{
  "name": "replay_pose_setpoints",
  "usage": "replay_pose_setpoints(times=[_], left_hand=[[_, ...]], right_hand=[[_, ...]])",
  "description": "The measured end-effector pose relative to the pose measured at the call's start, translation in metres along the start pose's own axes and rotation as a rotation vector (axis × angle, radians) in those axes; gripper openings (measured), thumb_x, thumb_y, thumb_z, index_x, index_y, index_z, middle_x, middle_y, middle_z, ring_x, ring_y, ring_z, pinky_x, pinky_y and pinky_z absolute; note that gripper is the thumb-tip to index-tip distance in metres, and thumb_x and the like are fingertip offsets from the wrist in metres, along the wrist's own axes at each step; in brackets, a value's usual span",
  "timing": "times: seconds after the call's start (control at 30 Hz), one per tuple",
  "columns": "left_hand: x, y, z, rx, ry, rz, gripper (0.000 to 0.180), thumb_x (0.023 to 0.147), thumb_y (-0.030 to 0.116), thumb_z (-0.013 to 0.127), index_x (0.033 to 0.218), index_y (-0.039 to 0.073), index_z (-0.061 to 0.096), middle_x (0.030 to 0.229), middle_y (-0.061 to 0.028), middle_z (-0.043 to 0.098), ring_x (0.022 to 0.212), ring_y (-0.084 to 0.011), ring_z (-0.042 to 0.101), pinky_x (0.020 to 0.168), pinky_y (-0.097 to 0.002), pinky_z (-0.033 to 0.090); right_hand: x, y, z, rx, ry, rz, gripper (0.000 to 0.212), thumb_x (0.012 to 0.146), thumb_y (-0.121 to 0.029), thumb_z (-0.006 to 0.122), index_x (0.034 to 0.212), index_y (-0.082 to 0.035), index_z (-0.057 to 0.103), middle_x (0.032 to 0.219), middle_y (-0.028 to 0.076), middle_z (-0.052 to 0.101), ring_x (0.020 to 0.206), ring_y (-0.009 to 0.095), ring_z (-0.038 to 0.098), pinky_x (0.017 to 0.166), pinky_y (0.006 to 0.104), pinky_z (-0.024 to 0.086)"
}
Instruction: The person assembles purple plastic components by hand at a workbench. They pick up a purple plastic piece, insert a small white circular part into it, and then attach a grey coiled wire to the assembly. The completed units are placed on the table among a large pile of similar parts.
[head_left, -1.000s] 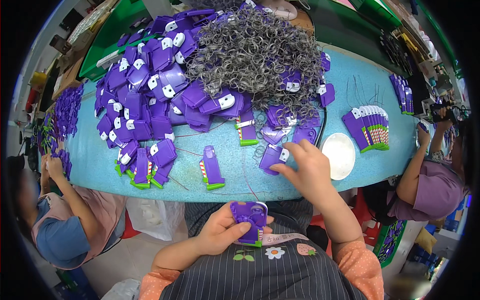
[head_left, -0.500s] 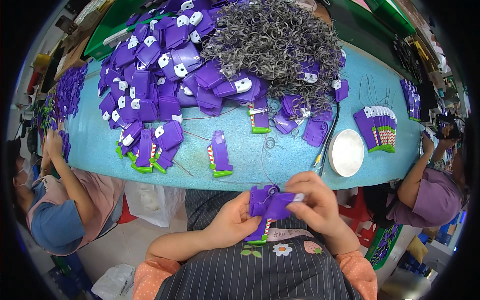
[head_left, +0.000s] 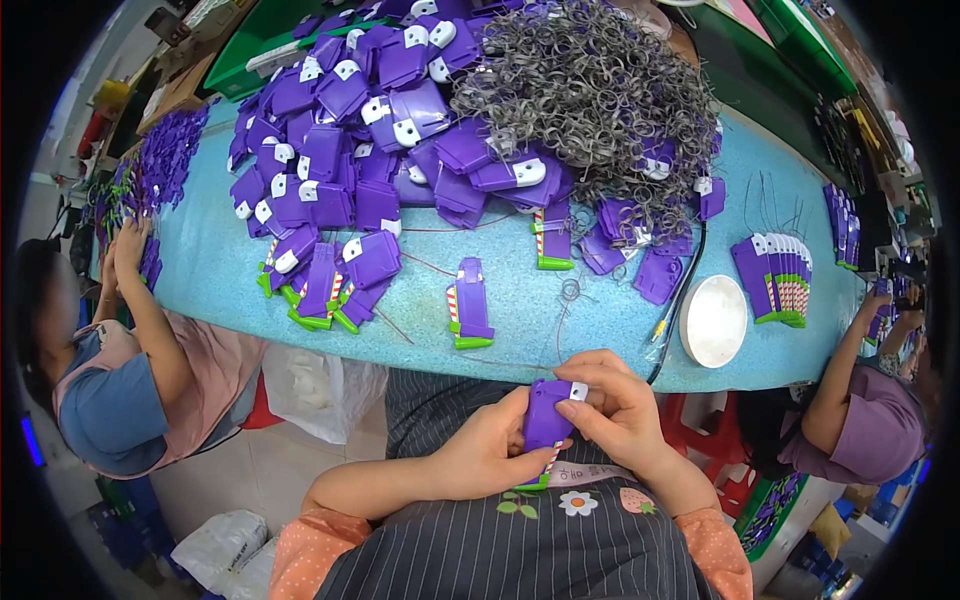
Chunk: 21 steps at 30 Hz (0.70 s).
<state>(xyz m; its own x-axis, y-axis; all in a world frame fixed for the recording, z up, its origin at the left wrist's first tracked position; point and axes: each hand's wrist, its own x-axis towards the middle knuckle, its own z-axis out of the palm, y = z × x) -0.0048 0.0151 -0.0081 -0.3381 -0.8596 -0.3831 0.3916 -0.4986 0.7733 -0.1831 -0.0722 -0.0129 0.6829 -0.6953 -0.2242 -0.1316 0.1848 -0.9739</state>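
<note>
Purple case (head_left: 548,415) sits between our 2 hands, in front of our striped apron (head_left: 450,540) and just short of the table (head_left: 520,325). Our left hand (head_left: 488,442) grasps it from the left, with the thumb laid across its lower part, near the red-and-white striped edge. Our right hand (head_left: 622,412) grips it from the right, thumb on the front face beside the white corner. What the hidden fingers do behind it, we cannot tell.

Just beyond our fingertips, we see a thin wire (head_left: 571,290) with a coiled end, and to their left 1 green-footed piece (head_left: 473,300) lying alone. Farther out, to the left, is a heap of purple covers (head_left: 325,150); straight beyond our fingers, a mound of grey rings (head_left: 610,110). To the right of our fingers are a black cable (head_left: 701,245), a white dish (head_left: 715,322) and a fanned row of pieces (head_left: 775,280).
</note>
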Motion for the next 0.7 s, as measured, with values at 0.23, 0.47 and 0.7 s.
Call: replay_pose_setpoints(times=[0.23, 0.47, 0.7], left_hand=[[0.005, 0.011, -0.003, 0.310, 0.078, 0.189, 0.026, 0.098, 0.018, 0.040, 0.113, -0.003, 0.044, 0.087, -0.0128, 0.066, 0.077, -0.0160, 0.066, 0.065, -0.0278, 0.052], [0.006, 0.008, -0.006, 0.406, 0.044, 0.308, 0.023, 0.096, 0.014, 0.045, 0.111, -0.003, 0.044, 0.088, -0.0129, 0.067, 0.076, -0.0182, 0.066, 0.064, -0.0301, 0.051], [0.009, 0.012, -0.013, 0.516, -0.025, 0.211, 0.025, 0.092, 0.011, 0.053, 0.113, -0.001, 0.046, 0.083, -0.0097, 0.065, 0.073, -0.0154, 0.064, 0.064, -0.0292, 0.048]], right_hand=[[0.000, -0.007, 0.014, 0.357, 0.259, 0.060, 0.033, 0.079, 0.004, 0.065, 0.109, 0.000, 0.052, 0.118, 0.011, 0.045, 0.065, 0.004, 0.055, 0.052, 0.0158, 0.040], [0.003, 0.000, 0.007, 0.747, 0.021, 0.198, 0.018, 0.081, -0.005, 0.068, 0.091, -0.005, 0.053, 0.086, 0.003, 0.055, 0.079, 0.010, 0.054, 0.074, 0.0261, 0.045], [0.001, -0.002, -0.007, 0.042, -0.016, -0.198, 0.018, 0.078, -0.009, 0.071, 0.082, -0.004, 0.054, 0.084, 0.004, 0.054, 0.074, 0.009, 0.049, 0.060, 0.0250, 0.039]])
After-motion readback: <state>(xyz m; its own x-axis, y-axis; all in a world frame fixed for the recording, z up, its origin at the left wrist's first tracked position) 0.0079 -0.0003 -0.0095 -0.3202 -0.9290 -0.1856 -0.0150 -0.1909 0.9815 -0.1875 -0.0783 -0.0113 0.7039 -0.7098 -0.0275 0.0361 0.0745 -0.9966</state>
